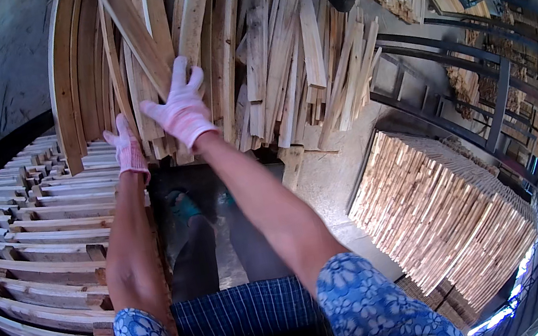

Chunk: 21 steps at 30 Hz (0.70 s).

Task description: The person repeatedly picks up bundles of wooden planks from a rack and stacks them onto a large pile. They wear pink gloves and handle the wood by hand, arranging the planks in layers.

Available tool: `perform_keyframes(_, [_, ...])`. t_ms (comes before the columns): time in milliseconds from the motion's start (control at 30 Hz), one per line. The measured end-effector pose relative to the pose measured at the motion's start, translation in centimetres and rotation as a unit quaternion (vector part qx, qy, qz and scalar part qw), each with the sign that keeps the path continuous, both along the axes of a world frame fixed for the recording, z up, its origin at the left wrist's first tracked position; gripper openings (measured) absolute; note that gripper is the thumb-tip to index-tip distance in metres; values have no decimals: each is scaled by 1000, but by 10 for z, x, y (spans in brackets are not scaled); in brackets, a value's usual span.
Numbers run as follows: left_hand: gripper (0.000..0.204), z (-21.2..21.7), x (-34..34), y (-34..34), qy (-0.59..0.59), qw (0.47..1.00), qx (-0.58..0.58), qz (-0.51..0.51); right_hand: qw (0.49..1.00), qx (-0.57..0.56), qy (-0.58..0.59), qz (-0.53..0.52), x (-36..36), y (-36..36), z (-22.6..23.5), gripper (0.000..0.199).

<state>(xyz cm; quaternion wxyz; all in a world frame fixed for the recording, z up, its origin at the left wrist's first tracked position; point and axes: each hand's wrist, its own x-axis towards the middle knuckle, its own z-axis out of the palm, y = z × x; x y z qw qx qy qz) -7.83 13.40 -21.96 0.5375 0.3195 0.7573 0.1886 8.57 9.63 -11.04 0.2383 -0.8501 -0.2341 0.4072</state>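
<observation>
Pink knit gloves on both hands (181,111), blue floral sleeves (380,307).

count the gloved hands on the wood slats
2. The left hand rests low on the leaning pile of slats, near its left side. The right hand is higher, gripping one slat that slants up from the pile.
</observation>
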Motion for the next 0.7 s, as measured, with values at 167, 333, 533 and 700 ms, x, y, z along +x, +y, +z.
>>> perform_keyframes(167, [85,25,7,-24,-119,992,-28,-33,991,23,99,-92,18,-4,9,129])
perform_keyframes(333, [96,88,53,-50,-29,983,-32,-181,925,169,308,-142,78,-50,3,123])
perform_keyframes(533, [118,91,88,-14,-32,981,-89,-168,967,136,199,-80,85,-47,-22,128])
perform_keyframes(700, [106,111,76,-22,10,979,-24,-202,908,187,342,-152,73,-40,40,112])
